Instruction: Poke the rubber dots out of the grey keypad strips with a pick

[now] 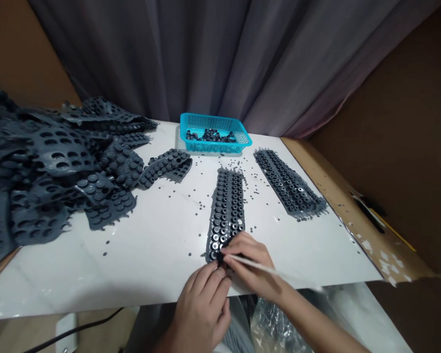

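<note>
A dark grey molded rubber sheet (228, 201) with rows of round, cup-like parts lies lengthwise on the white table. My left hand (206, 299) is at the sheet's near end, fingers bent and close together, gripping its edge; the thumb tip is partly hidden. My right hand (255, 262) pinches a thin whitish stick (257, 265) over the near corner of the same sheet. The stick's working tip is hidden by the fingers. Both hands nearly touch there. Small dark round bits (200, 208) are scattered around the sheet.
A large heap of similar rubber sheets (59, 152) fills the left side. At the back stands a blue basket (244, 138) holding small dark pieces. Another sheet (290, 184) lies to the right. Pencil-like tools (385, 223) rest by the brown side panel. A grey curtain (206, 59) hangs behind.
</note>
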Demonstrator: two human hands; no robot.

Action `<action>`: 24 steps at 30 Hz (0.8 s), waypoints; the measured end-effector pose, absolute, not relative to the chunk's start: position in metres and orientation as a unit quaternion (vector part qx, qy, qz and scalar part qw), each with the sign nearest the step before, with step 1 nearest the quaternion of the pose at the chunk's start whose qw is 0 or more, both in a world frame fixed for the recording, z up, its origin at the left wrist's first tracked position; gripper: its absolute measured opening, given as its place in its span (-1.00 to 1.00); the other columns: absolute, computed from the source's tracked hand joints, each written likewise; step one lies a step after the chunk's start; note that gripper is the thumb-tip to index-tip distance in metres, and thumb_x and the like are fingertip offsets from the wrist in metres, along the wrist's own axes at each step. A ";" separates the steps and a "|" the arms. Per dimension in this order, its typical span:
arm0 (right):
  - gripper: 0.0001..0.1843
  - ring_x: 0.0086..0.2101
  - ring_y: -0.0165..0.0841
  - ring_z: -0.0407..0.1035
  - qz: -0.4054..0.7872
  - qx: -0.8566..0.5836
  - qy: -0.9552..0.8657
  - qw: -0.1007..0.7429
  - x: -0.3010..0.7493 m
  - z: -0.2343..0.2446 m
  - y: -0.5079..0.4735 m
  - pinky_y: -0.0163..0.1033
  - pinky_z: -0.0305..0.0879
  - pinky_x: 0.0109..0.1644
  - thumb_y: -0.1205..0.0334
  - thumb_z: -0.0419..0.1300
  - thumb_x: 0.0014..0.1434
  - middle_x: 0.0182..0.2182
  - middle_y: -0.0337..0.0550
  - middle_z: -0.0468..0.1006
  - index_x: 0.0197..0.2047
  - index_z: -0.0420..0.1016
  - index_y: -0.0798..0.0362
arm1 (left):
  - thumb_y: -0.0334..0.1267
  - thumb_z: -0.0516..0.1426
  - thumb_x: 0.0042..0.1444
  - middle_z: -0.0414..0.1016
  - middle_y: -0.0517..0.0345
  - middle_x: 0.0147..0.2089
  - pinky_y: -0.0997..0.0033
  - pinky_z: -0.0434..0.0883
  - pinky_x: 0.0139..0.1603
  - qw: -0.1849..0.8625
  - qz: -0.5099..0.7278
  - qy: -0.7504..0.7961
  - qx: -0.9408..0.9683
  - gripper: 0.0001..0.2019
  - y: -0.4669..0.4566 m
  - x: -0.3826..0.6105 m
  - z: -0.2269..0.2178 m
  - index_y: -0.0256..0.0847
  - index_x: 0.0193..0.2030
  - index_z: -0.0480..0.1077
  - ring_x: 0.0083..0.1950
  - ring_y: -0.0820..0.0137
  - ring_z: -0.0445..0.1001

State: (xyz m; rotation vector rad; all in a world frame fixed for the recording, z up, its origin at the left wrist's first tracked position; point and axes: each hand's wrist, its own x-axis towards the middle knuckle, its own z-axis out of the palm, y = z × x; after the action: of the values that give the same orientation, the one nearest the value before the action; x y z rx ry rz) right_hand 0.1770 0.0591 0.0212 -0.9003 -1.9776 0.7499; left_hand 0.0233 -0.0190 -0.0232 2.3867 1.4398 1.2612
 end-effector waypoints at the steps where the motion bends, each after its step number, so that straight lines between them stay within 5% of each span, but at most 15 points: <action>1: -0.81 -0.39 -0.29 0.44 0.290 -0.345 -0.796 0.404 0.176 0.019 0.051 -0.13 0.40 -0.31 0.34 0.21 0.16 -0.43 -0.16 0.56 -0.17 0.55 -0.08 | -0.39 0.03 0.11 0.56 0.11 -0.09 0.27 0.28 0.11 0.043 0.412 0.472 0.778 -0.75 -0.019 0.023 -0.023 -0.22 -0.11 0.45 0.02 0.27 0.43; 18: -0.79 -0.36 -0.28 0.42 0.235 -0.320 -0.835 0.380 0.177 0.012 0.042 -0.07 0.38 -0.22 0.35 0.20 0.17 -0.41 -0.16 0.57 -0.12 0.50 -0.07 | -0.39 0.02 0.13 0.56 0.13 -0.09 0.23 0.25 0.18 0.052 0.402 0.473 0.783 -0.77 -0.022 0.022 -0.022 -0.22 -0.11 0.42 0.00 0.29 0.45; 24: -0.86 -0.03 -0.24 0.42 0.115 -0.273 -0.900 0.319 0.184 0.005 0.052 0.02 0.34 0.08 0.29 0.18 0.23 -0.05 -0.12 0.59 -0.13 0.48 -0.06 | -0.38 0.01 0.15 0.56 0.13 -0.12 0.25 0.23 0.18 0.049 0.403 0.469 0.784 -0.77 -0.021 0.021 -0.022 -0.23 -0.11 0.43 -0.04 0.31 0.45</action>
State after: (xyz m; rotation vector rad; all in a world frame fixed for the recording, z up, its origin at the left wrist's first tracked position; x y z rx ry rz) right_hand 0.1844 0.0520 0.0052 -0.7169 -2.3671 0.3030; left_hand 0.0208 -0.0213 -0.0222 2.3886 1.4293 1.2287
